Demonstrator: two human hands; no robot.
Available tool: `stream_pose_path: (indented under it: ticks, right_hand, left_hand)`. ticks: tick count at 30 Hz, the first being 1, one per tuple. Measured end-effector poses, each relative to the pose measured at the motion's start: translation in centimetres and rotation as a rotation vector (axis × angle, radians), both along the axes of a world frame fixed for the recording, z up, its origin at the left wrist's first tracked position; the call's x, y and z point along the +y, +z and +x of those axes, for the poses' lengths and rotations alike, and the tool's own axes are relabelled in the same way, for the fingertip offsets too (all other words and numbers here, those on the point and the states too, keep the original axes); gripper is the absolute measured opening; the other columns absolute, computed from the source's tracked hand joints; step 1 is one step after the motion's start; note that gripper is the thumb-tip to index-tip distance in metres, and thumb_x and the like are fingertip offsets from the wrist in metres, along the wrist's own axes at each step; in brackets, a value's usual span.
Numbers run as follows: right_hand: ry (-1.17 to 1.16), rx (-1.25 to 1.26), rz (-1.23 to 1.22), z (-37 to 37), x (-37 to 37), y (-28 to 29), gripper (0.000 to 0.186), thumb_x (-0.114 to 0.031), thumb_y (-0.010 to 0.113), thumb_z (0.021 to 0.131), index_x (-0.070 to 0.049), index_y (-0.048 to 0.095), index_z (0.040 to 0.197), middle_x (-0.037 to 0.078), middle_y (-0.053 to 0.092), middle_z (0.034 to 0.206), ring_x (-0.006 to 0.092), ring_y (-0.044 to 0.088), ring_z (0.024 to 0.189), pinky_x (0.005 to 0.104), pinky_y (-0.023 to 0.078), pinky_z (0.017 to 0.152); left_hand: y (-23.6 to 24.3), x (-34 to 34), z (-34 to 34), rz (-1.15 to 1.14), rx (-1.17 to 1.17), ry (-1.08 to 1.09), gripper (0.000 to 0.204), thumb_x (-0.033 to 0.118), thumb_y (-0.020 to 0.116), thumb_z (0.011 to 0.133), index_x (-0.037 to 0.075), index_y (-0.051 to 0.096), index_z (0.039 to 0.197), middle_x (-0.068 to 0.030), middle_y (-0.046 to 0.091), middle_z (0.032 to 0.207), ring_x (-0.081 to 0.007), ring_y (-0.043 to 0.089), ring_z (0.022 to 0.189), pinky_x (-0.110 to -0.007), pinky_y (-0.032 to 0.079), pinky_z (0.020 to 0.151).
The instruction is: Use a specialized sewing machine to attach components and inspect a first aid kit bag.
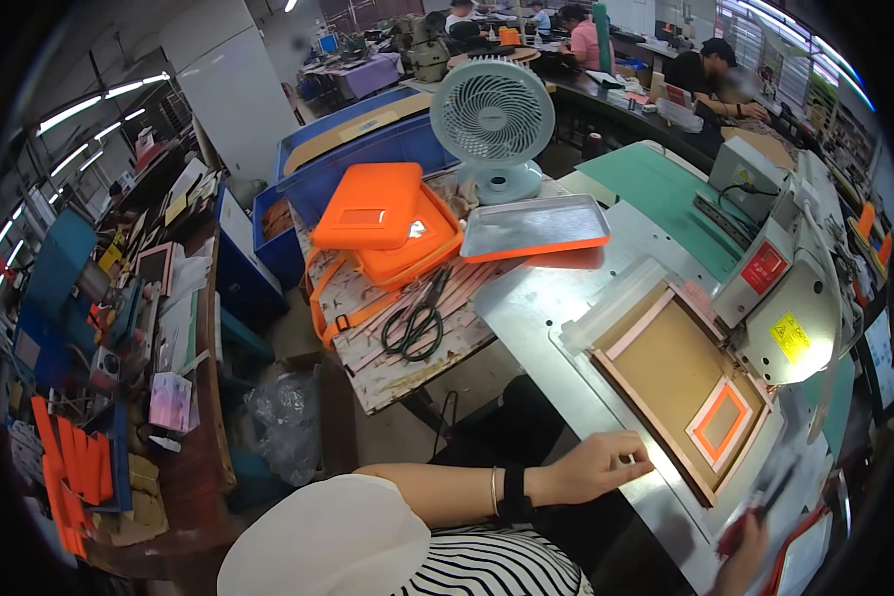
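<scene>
My left hand (606, 465) is over the metal work plate (526, 318), beside the lower left edge of a jig board (685, 368), its fingers curled; whatever is in them, if anything, I cannot make out. The board has pale raised borders and holds a small orange-and-white rectangular frame (725, 412) under the lit head of a white machine (790, 328). At the lower right my right hand (745, 546), partly cut off, grips a blurred dark tool with a red handle (731, 531).
A side table (387, 382) holds orange cases (363, 199), black scissors (407, 333) and a fan (492, 119). An orange-rimmed tray (531, 223) lies nearby. Blue bins (273, 233) stand behind, a cluttered wooden bench (209, 417) is left, and co-workers (690, 74) sit farther back.
</scene>
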State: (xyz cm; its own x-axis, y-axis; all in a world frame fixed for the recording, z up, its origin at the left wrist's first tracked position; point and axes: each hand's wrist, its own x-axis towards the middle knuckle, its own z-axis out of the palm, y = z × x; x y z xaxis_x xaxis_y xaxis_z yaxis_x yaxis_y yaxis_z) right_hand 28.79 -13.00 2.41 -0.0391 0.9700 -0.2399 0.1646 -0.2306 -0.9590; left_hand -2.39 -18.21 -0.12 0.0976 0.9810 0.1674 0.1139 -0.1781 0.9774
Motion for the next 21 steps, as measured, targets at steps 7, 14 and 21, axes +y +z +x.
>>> stream_pose_path:
  ticks: [7,14,21]
  right_hand:
    - [0.772,-0.15,0.412,-21.5,-4.0,-2.6,0.032,-0.016,0.057,0.082,0.0,0.046,0.108,0.022,0.059,0.081,0.0395,0.057,0.073,0.0389,0.045,0.062]
    - [1.032,-0.21,0.415,-24.0,-4.8,-0.6,0.04,-0.017,0.064,0.079,-0.002,0.052,0.114,0.008,0.059,0.079,0.0172,0.055,0.058,0.028,0.046,0.057]
    - [0.987,-0.24,0.348,-23.6,-4.9,-0.5,0.03,-0.016,0.064,0.079,-0.002,0.058,0.105,0.007,0.059,0.079,0.0163,0.056,0.059,0.0264,0.045,0.056]
  left_hand:
    - [-2.0,-2.5,-2.4,-0.203,-0.694,0.239,0.027,0.023,0.041,0.095,0.003,0.044,0.113,-0.0077,0.057,0.101,-0.0126,0.053,0.094,-0.027,0.041,0.086]
    - [-0.4,-6.6,-18.2,-0.044,0.576,0.748,0.033,0.023,0.05,0.088,0.003,0.044,0.115,-0.012,0.054,0.084,-0.0253,0.059,0.08,-0.037,0.047,0.066]
    - [-1.0,-5.7,-26.3,-0.198,1.419,0.771,0.06,0.035,0.053,0.083,0.0,0.036,0.129,-0.017,0.035,0.133,-0.0329,0.033,0.123,-0.049,0.029,0.097]
